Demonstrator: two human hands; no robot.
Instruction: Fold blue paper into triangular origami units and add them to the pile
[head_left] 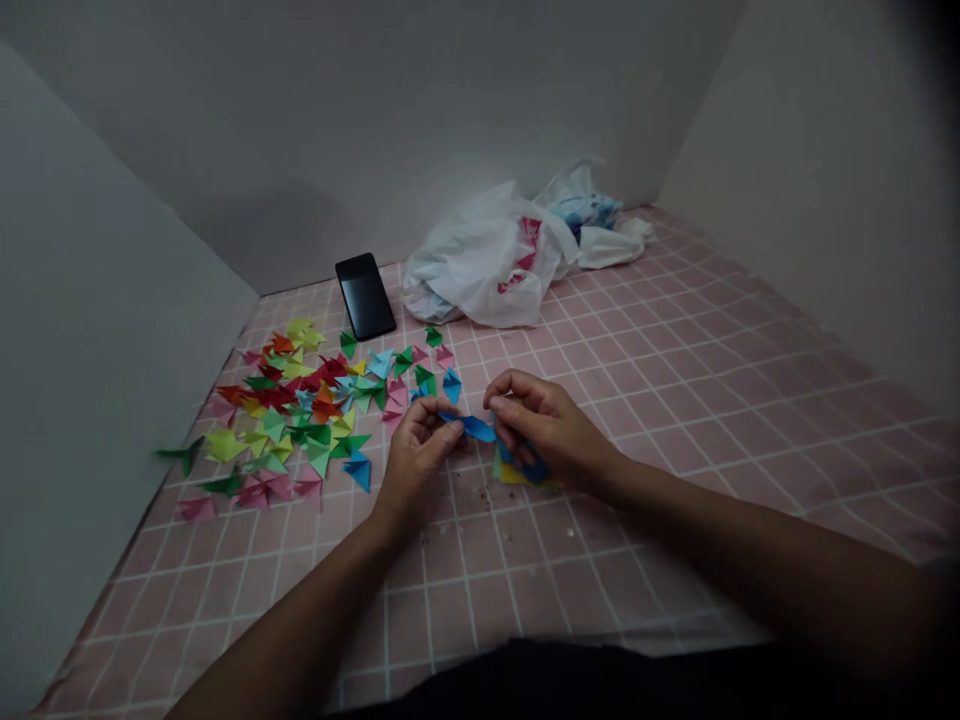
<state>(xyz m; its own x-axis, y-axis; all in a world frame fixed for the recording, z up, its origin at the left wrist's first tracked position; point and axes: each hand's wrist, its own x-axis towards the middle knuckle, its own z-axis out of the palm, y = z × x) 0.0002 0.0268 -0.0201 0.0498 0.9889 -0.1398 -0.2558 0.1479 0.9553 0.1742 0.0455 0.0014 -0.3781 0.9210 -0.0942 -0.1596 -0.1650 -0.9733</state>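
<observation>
My left hand (424, 440) pinches a small piece of folded blue paper (477, 428) between thumb and fingers, just above the cloth. At the paper's right end is my right hand (536, 415), its fingers curled and the thumb close to the index finger. Whether they grip the paper is hard to see. Under the right hand lies a small stack of coloured paper sheets (514, 474), with yellow, green and blue edges showing. Many small folded paper birds (300, 400) in red, yellow, green, pink and blue are spread to the left of my left hand.
A black phone (365, 297) lies behind the paper birds. Farther back, a crumpled white plastic bag (487, 260) with red print sits near a blue-and-white bundle (585, 210). Pink checked cloth (675, 380) covers the surface, with walls at the back and sides. Tiny bits lie before the hands.
</observation>
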